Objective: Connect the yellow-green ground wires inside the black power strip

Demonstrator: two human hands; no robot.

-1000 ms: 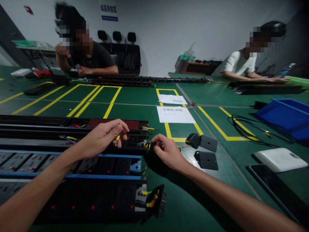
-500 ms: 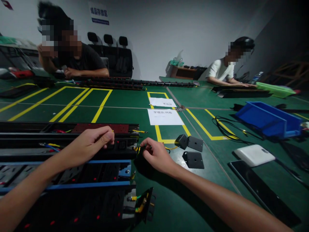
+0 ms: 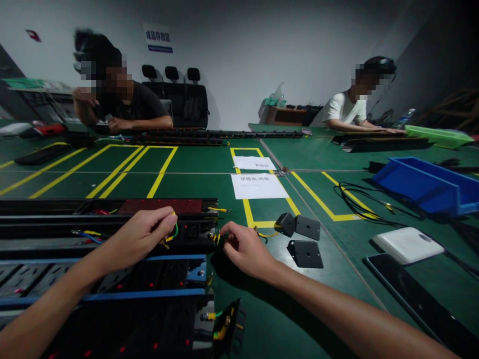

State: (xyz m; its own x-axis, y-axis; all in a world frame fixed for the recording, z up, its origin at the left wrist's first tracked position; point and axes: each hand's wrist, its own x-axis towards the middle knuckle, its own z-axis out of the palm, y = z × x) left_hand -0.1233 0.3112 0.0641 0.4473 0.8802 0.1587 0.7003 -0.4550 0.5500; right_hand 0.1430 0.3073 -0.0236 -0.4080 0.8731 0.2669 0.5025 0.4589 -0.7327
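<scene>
My left hand (image 3: 151,232) is closed in a pinch over a black power strip (image 3: 192,230), holding a short green-and-yellow wire (image 3: 175,230) that loops out beside the thumb. At the strip's right end, the curled fingers of my right hand (image 3: 247,249) meet beside a yellow wire terminal (image 3: 216,237). Whatever sits between those fingertips is too small to make out. Nearer to me lie a blue-edged strip (image 3: 187,258) and another black strip (image 3: 149,324), whose end plate (image 3: 234,324) hangs off on wires.
Black bent brackets (image 3: 307,227) lie right of my right hand. Further right are a white box-shaped device (image 3: 409,245), a dark phone (image 3: 419,299), a cable (image 3: 355,199) and a blue bin (image 3: 422,184). Paper sheets (image 3: 258,187) lie mid-table. Two people (image 3: 127,104) sit across.
The view has tipped slightly upward and left, so everything sits a little lower. More of the green-and-yellow wire shows at my left hand. My right hand stays by the strip's end.
</scene>
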